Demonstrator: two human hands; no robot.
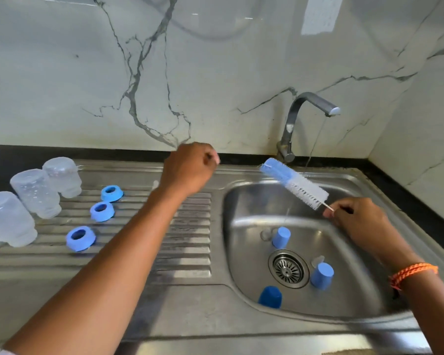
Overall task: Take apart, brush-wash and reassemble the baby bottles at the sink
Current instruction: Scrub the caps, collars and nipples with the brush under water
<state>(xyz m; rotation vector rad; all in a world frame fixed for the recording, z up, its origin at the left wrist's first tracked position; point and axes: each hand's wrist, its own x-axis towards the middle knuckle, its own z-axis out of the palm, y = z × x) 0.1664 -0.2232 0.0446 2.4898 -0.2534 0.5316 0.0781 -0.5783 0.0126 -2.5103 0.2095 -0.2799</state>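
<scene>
Head view: right hand (pixel 356 219) gripping brush (pixel 294 183)

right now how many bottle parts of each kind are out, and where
clear bottle bodies, upside down on drainboard: 3
blue collar rings, on drainboard: 3
blue caps, in sink basin: 3
total: 9

left hand (pixel 190 167): pinched item blurred | brush handle (pixel 328 206): mostly hidden
</scene>
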